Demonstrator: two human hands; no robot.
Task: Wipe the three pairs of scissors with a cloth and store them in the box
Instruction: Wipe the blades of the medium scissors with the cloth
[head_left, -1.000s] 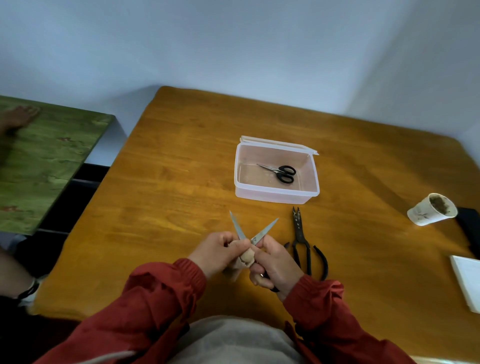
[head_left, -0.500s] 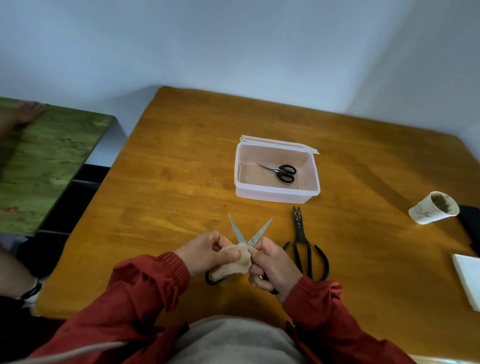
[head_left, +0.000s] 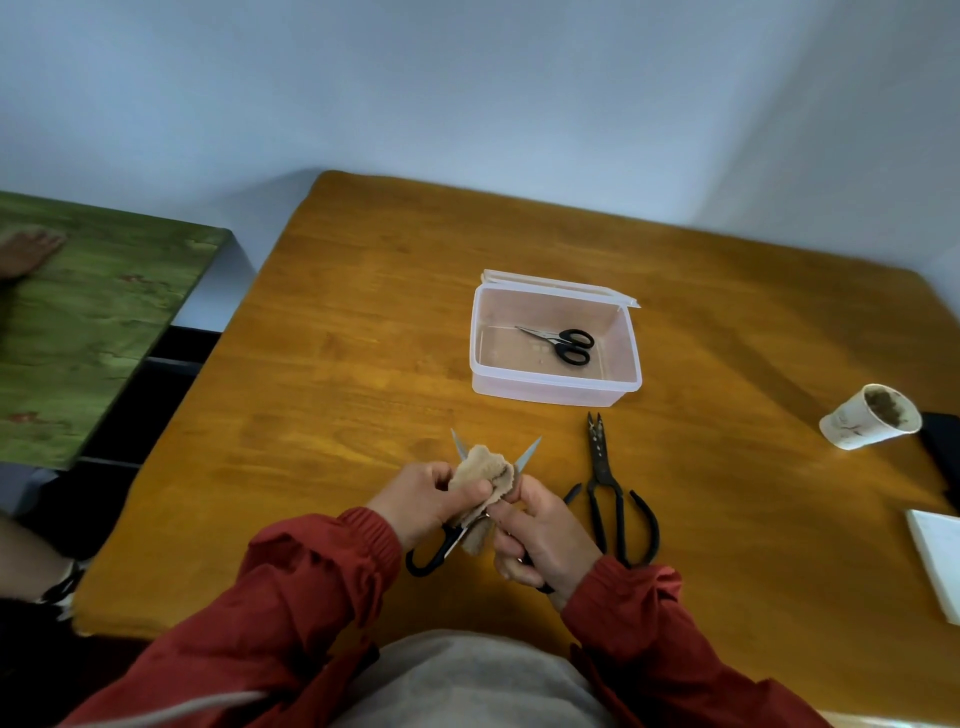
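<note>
The main risk sits right at the fingertips. The left hand (head_left: 423, 501) pinches the cloth (head_left: 480, 470) over one blade of the open scissors (head_left: 527, 453), and both bare points stick out just past the cloth. If the cloth slides off the end or thins under the thumb, the edge could meet skin. If the right hand's hold loosens, the blades could swing shut on the fingers between them. A rushed wipe could also leave the far side of the blade dirty.

The left thumb and fingers are closed tight on the bunched cloth, with the blade wrapped inside it. The right hand (head_left: 548, 540) is curled round one handle, which is mostly hidden under the palm. Its thumb and forefinger reach up to the cloth's near edge. The other handle loop hangs free below the left hand, close to the person.

Just right of the right hand, the black shears (head_left: 601, 470) lie flat on the table (head_left: 363, 338), untouched and apparently not yet wiped. Beyond the fingers, away from the person, is the clear box (head_left: 550, 392), open, with its lid folded behind it. The small scissors (head_left: 560, 343) are already stored inside. Judging by this, one pair is done, one is in hand and one remains. Far to the right a stained paper cup (head_left: 857, 423) stands tilted.
</note>
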